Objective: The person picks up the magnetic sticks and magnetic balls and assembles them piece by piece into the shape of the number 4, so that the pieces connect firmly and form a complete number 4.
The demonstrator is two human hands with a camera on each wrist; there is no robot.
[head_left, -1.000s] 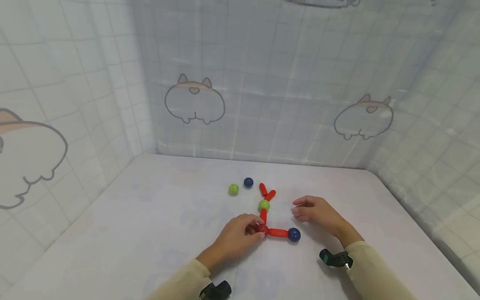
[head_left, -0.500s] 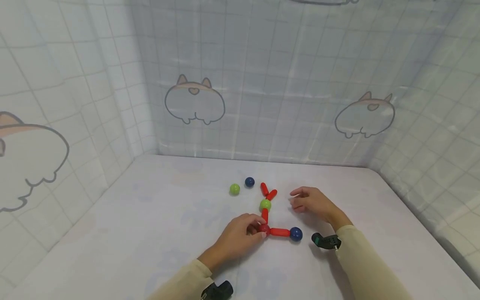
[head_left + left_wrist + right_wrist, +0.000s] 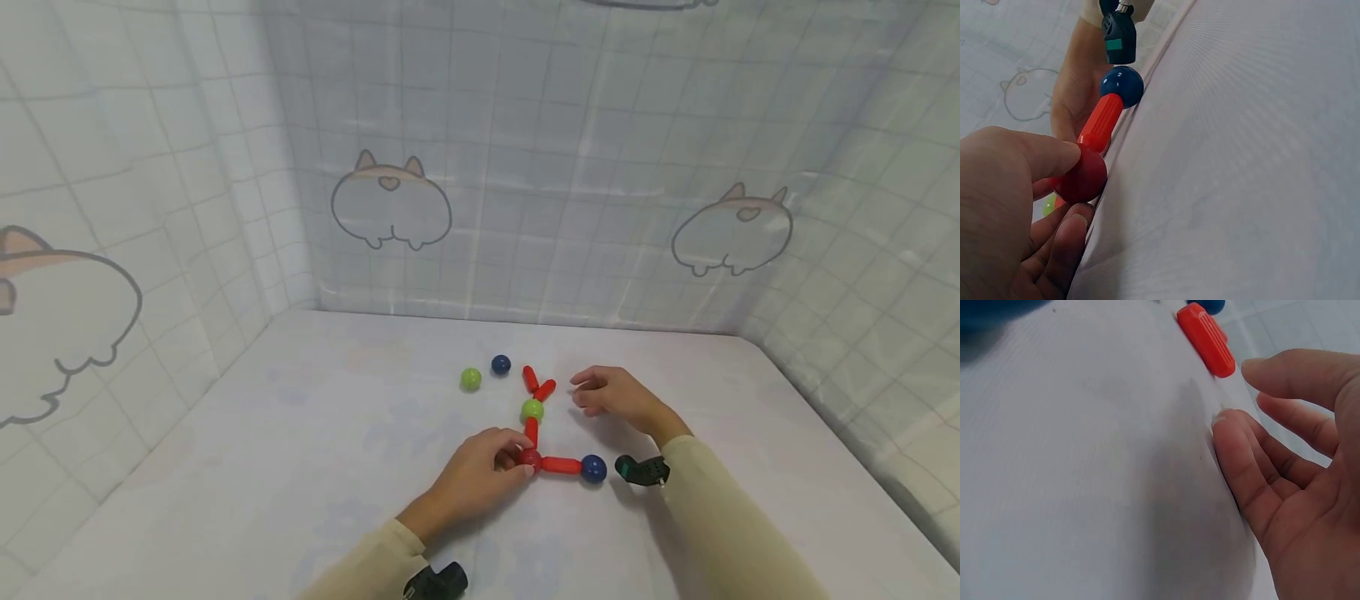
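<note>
My left hand [image 3: 477, 473] pinches a red ball [image 3: 1084, 177] between thumb and fingers, low at the table. From that ball a red rod [image 3: 561, 465] runs right to a large blue ball [image 3: 593, 469]. A second red rod [image 3: 532, 432] leads away from it to a green ball [image 3: 532, 410]. Just beyond the green ball lie two more red rods, one slanting right [image 3: 545, 389] and one farther back [image 3: 530, 378]. My right hand [image 3: 617, 395] holds nothing; its fingers are loosely bent, and the right wrist view has a red rod [image 3: 1206, 340] just past the fingertips.
Behind and left of the joined pieces lie a loose green ball [image 3: 471, 379] and a smaller-looking blue ball [image 3: 501, 364]. The white table [image 3: 300, 433] ends at a tiled-pattern curtain [image 3: 510, 208] at the back, with similar sheets at both sides.
My right hand has moved away from me and left, closer to the two red rods at the back. The left hand keeps its hold on the red ball.
</note>
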